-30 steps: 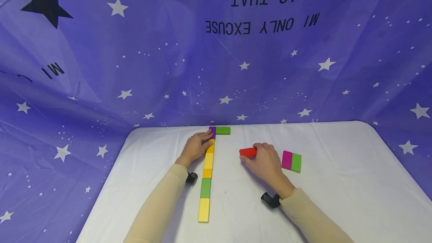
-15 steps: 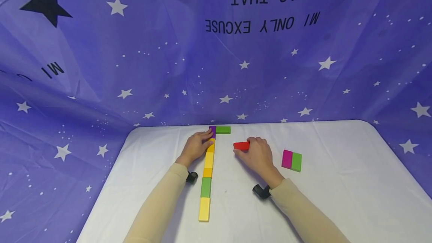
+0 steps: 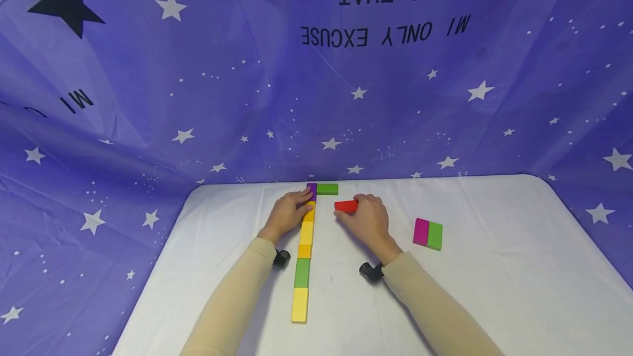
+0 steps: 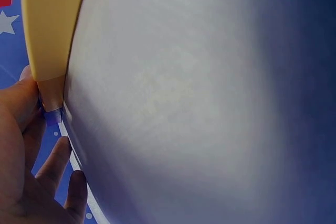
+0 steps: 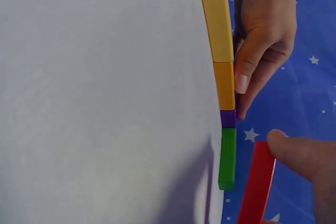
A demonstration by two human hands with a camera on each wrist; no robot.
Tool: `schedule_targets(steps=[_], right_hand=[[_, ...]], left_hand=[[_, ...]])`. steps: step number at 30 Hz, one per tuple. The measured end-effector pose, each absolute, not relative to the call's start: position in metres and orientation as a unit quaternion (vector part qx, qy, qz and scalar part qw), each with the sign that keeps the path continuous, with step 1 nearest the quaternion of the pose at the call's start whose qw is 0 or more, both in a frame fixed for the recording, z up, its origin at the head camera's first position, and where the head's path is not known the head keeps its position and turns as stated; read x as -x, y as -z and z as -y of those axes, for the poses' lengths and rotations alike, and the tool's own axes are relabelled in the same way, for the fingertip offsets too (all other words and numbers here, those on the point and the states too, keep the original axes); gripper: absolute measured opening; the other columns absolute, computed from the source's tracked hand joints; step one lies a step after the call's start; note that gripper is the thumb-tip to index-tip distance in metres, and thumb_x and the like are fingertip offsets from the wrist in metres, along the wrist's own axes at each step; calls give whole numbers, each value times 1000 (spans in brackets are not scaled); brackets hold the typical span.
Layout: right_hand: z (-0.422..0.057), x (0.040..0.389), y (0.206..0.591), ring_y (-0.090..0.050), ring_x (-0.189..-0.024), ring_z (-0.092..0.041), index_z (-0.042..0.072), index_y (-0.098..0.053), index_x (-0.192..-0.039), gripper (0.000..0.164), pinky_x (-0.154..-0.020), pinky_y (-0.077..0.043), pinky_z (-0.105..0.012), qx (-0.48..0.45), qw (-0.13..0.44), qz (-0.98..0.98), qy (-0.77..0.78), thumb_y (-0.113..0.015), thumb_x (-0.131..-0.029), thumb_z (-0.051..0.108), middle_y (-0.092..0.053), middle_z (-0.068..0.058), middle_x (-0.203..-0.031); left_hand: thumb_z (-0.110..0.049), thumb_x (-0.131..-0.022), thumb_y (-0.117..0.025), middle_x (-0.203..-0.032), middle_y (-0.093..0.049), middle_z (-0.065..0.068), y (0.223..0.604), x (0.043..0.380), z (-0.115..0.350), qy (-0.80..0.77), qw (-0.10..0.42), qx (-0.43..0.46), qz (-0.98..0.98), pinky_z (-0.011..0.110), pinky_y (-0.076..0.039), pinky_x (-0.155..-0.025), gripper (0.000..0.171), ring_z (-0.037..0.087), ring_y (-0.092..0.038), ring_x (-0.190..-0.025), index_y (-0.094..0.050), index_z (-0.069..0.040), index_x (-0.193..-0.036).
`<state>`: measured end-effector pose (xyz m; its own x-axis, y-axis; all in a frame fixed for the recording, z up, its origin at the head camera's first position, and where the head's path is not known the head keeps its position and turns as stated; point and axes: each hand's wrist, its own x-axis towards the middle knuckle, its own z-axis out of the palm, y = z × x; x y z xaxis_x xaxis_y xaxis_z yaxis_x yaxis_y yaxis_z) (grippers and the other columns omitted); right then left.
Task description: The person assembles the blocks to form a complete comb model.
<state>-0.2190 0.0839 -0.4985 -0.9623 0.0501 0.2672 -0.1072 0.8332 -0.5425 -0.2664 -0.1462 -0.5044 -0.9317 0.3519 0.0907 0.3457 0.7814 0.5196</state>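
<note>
My right hand [image 3: 370, 221] pinches a red block [image 3: 345, 206] between thumb and fingers. It is to the right of a straight row of blocks, and the right wrist view shows the red block [image 5: 256, 182] lifted off the cloth. My left hand [image 3: 284, 214] rests its fingertips on the purple block [image 3: 314, 186] and its thumb by the orange block [image 3: 309, 213] at the row's far end. Against the purple block lies a bright green block [image 3: 327, 189], turned crosswise. Nearer me the row runs on through a pale yellow block [image 3: 306, 233] to another yellow block [image 3: 299, 305].
A magenta block [image 3: 421, 232] and a green block [image 3: 435, 236] stand side by side on the right of the white table [image 3: 494, 279]. Behind the table's back edge hangs a purple starry cloth [image 3: 277, 98].
My right hand has carried the red block left and away from me, closer to the row and the crosswise green block. The left hand has stayed in place.
</note>
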Motion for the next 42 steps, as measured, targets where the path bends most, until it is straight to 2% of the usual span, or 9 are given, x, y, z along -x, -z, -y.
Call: schedule_targets(steps=[15, 25, 30, 36, 39, 42], right_hand=[[-72, 237, 507, -60, -91, -32, 0, -70, -117, 64, -76, -53, -41, 15, 102, 945, -310, -84, -77, 49, -70, -17, -100], [-61, 247, 508, -59, -88, -33, 0, -71, -110, 67, -74, -50, -42, 23, 88, 955, -282, -85, -73, 53, -68, -17, -94], [-59, 249, 510, -58, -89, -33, 0, -69, -111, 66, -75, -51, -43, 20, 73, 957, -278, -83, -75, 53, -65, -17, -95], [-68, 249, 510, -62, -94, -33, 1, -70, -115, 50, -79, -54, -45, 11, 59, 944, -326, -79, -84, 39, -69, -16, -100], [-71, 249, 509, -65, -95, -31, 1, -72, -112, 39, -80, -55, -43, 11, 56, 934, -352, -78, -85, 29, -72, -13, -100], [-72, 249, 509, -66, -92, -28, 2, -73, -109, 34, -77, -55, -41, 12, 50, 932, -358, -78, -84, 24, -73, -11, -97]], left_hand=[[-25, -99, -65, -151, -50, -2, 505, 266, 146, -268, 7, -187, -945, 47, -32, -118, 44, 29, -47, -138, -59, -11, -140], [-26, -99, -66, -151, -51, -2, 506, 267, 146, -267, 6, -185, -946, 48, -33, -117, 44, 29, -48, -138, -59, -12, -140], [-26, -98, -67, -150, -51, -2, 505, 267, 145, -267, 3, -188, -945, 48, -33, -117, 45, 29, -48, -137, -59, -12, -140], [-26, -98, -67, -151, -50, -2, 505, 267, 145, -263, 4, -185, -947, 48, -33, -117, 45, 29, -47, -138, -59, -12, -141], [-26, -99, -66, -151, -50, -2, 505, 267, 145, -263, 6, -182, -947, 47, -32, -117, 45, 28, -47, -138, -59, -13, -141], [-25, -99, -66, -151, -50, -2, 504, 267, 145, -266, 6, -183, -946, 47, -32, -118, 44, 28, -47, -138, -59, -12, -140]])
